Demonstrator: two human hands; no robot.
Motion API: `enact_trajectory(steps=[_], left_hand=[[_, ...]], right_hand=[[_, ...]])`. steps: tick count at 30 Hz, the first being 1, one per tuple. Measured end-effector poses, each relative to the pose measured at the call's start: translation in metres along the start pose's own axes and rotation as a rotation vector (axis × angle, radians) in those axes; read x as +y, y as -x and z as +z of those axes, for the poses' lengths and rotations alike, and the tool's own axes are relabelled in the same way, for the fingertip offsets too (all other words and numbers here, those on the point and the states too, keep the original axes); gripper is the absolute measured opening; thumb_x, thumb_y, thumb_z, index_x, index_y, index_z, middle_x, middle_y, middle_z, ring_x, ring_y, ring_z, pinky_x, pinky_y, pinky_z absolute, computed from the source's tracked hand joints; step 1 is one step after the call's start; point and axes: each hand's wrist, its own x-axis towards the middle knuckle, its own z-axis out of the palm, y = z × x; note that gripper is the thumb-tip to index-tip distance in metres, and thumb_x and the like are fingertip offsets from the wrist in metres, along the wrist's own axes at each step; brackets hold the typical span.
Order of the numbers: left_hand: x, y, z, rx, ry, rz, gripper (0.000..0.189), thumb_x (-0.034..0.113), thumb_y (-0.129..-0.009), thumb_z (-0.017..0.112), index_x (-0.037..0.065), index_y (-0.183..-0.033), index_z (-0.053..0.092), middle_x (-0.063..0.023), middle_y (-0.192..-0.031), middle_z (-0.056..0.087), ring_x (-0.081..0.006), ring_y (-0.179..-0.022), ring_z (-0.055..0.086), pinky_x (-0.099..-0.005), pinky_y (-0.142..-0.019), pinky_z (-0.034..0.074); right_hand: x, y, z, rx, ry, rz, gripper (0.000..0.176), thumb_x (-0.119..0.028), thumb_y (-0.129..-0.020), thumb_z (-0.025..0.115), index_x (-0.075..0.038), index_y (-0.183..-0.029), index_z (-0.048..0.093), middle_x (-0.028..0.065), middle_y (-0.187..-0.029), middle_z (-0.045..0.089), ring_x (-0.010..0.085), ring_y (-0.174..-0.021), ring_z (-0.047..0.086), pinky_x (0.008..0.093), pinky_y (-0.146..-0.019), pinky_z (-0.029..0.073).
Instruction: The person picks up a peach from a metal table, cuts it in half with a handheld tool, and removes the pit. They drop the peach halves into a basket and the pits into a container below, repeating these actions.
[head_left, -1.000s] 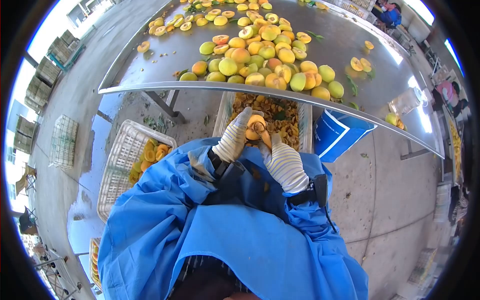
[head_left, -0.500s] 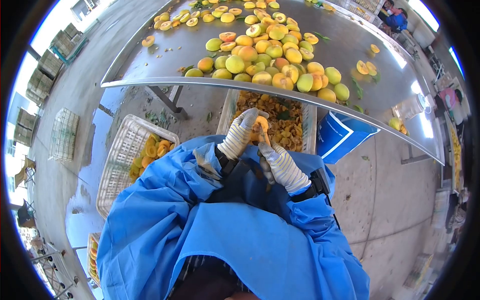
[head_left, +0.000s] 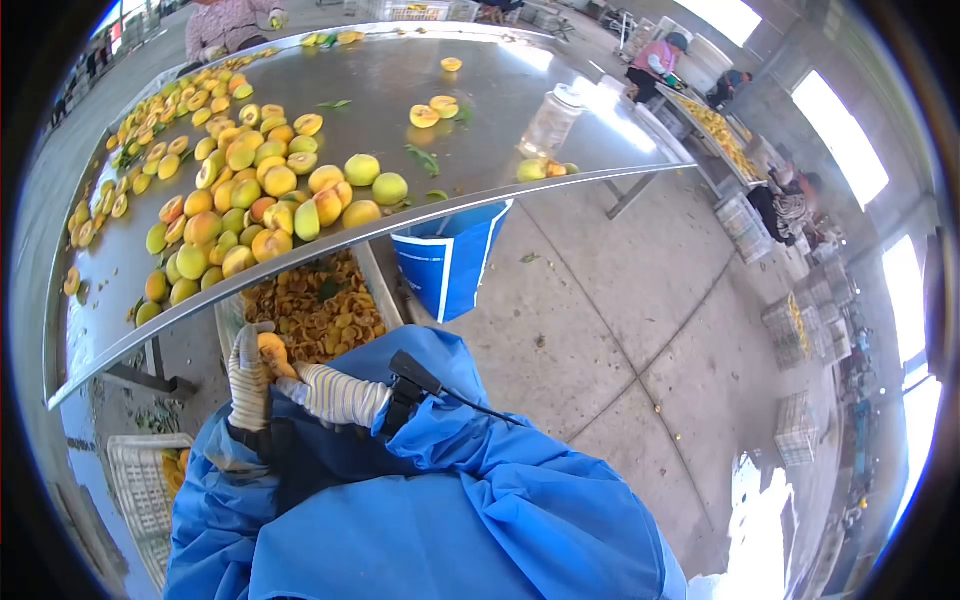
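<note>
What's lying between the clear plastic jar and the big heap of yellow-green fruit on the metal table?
Cut orange fruit halves and green leaves lie between jar and heap, seen in the head view.

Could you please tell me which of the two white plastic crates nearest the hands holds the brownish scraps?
The crate under the front edge of the shiny metal table; the other crate, further left, holds yellow fruit.
</note>
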Motion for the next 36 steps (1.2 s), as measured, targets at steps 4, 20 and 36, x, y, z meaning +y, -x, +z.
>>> enact_trajectory(steps=[4,20,36], left_hand=[[0.029,0.011,0.010,-0.067,0.143,-0.184,0.047,0.050,-0.092,0.059,0.004,-0.102,0.063,-0.0055,-0.081,0.064,-0.0124,-0.072,0.061,-0.0246,-0.062,0.049],[0.018,0.002,0.011,0.013,0.253,-0.050,0.048,0.048,-0.091,0.063,0.002,-0.103,0.064,-0.0101,-0.082,0.067,-0.0158,-0.071,0.064,-0.0256,-0.065,0.051],[0.011,0.002,0.006,-0.107,0.226,-0.248,0.058,0.058,-0.091,0.057,0.001,-0.099,0.065,-0.0065,-0.080,0.065,-0.0129,-0.070,0.063,-0.0233,-0.063,0.050]], right_hand=[[0.016,-0.006,-0.004,-0.206,-0.402,0.125,0.043,-0.056,-0.097,0.046,-0.015,-0.086,0.047,-0.0036,-0.054,0.041,0.0081,-0.038,0.038,0.0240,-0.034,0.033],[0.057,-0.051,0.008,0.105,-0.153,-0.353,0.042,-0.054,-0.098,0.047,-0.014,-0.087,0.052,-0.0014,-0.056,0.044,0.0081,-0.040,0.042,0.0236,-0.034,0.034],[0.014,-0.005,0.004,-0.140,-0.539,0.183,0.046,-0.057,-0.093,0.054,-0.011,-0.093,0.053,-0.0036,-0.056,0.043,0.0070,-0.038,0.040,0.0223,-0.033,0.032]])
